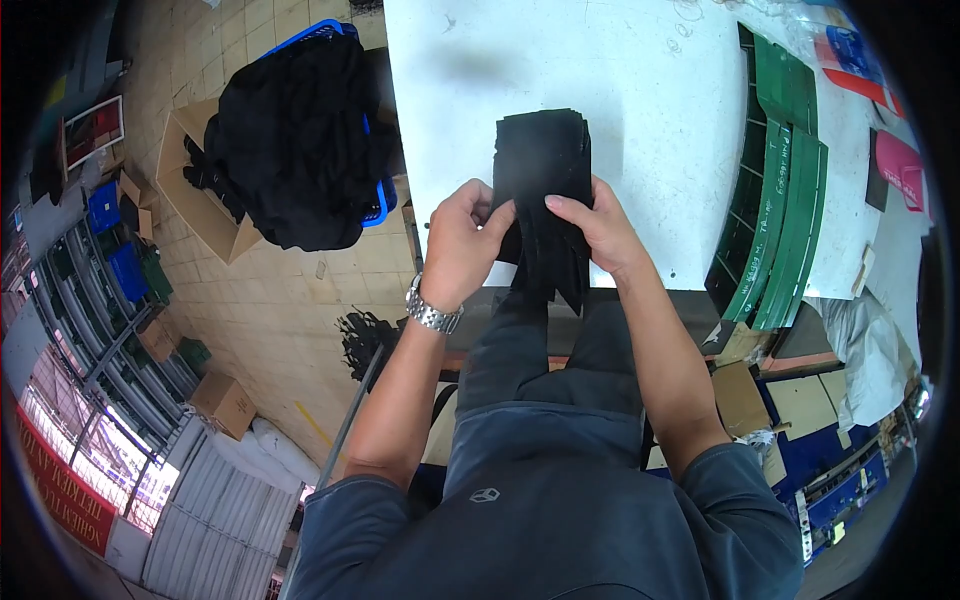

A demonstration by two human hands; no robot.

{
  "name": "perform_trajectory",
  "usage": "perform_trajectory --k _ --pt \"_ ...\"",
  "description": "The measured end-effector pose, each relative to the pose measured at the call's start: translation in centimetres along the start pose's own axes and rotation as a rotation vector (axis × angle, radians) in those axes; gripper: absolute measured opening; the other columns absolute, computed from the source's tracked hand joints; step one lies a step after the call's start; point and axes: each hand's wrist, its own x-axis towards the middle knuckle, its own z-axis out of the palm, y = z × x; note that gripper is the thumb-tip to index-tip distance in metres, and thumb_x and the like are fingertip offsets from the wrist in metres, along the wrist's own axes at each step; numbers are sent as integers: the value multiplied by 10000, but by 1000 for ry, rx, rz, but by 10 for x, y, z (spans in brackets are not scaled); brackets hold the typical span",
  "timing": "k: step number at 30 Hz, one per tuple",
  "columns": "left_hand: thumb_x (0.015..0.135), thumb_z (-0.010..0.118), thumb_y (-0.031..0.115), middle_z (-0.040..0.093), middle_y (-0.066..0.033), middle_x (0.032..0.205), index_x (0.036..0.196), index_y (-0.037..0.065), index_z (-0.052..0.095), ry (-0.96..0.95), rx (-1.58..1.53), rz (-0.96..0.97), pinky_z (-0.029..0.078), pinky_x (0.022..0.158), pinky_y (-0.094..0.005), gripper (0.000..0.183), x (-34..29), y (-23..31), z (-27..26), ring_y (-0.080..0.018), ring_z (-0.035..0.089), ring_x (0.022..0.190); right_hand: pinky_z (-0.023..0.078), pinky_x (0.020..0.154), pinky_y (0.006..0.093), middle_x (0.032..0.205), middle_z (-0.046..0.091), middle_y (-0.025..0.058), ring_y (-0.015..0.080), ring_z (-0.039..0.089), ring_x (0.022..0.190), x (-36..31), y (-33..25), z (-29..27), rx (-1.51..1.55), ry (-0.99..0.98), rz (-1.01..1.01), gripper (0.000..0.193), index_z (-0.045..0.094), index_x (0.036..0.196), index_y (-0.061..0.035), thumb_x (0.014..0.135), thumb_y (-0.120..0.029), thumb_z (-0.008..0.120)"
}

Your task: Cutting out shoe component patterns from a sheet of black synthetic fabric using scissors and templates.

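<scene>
A stack of black fabric pieces (545,160) lies over the near edge of the white table (660,120), its lower ends fanned and hanging past the edge. My left hand (468,235) is closed on the stack's left side, thumb on top and fingers curled at the edge. From the right, my right hand (600,225) grips the opposite side, thumb pressed on the top layer and the other fingers mostly hidden. A metal-band watch (434,308) is on my left wrist.
Green plastic panels (785,190) lie along the table's right side. Left of the table, a blue basket (376,205) is heaped with black fabric (295,140), beside an open cardboard box (190,215). A pink item (898,168) lies at far right.
</scene>
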Motion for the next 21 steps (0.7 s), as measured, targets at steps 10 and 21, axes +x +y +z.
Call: perform_trajectory --k 10,21 --pt "840 722 72 642 -201 806 854 -3 581 210 329 180 513 656 -501 160 -14 31 23 -442 642 766 566 919 336 1111 729 109 171 694 1007 3 2 17 -191 96 -115 474 642 1226 23 828 -115 859" --pt "876 752 77 622 -195 711 809 -24 622 254 166 254 488 603 -446 178 -18 58 31 -398 629 663 588 790 338 1010 751 98 147 697 877 -9 -19 9 -321 248 -208 382 687 1108 53 815 -154 818"
